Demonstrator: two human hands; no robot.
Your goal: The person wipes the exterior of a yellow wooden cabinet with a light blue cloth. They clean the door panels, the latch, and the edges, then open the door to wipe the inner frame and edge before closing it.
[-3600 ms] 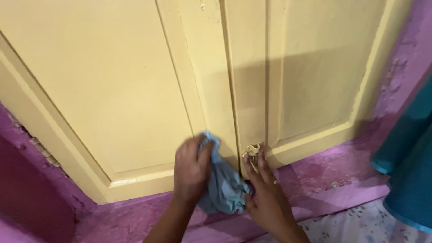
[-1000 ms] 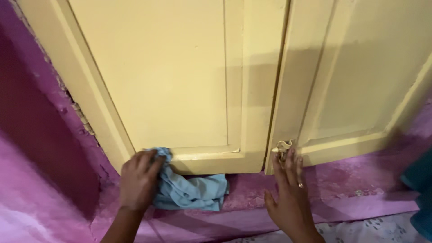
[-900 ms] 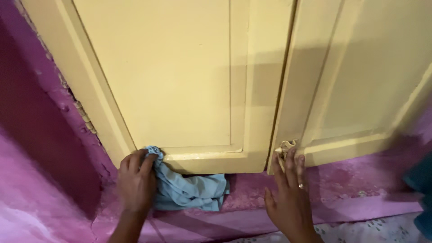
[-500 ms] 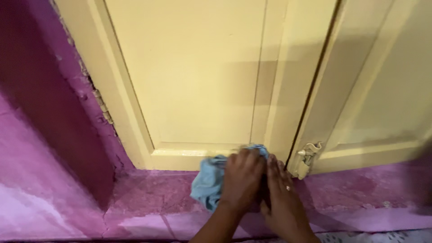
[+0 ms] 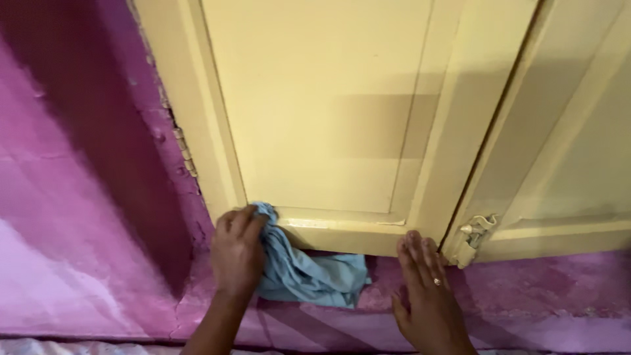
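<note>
Two pale yellow panelled doors point(image 5: 328, 118) fill the upper part of the view, the right leaf point(image 5: 578, 164) set at an angle to the left. A metal latch point(image 5: 474, 231) sits at the bottom corner where the leaves meet. The wall point(image 5: 85, 164) on the left is painted pink-purple, with chipped plaster along the door frame. The sill point(image 5: 539, 296) below is the same purple. Soft shadows fall across the door panels.

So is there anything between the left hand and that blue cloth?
No, nothing visible. The left hand already clutches the blue cloth, pressing it at the yellow door's bottom edge.
</note>
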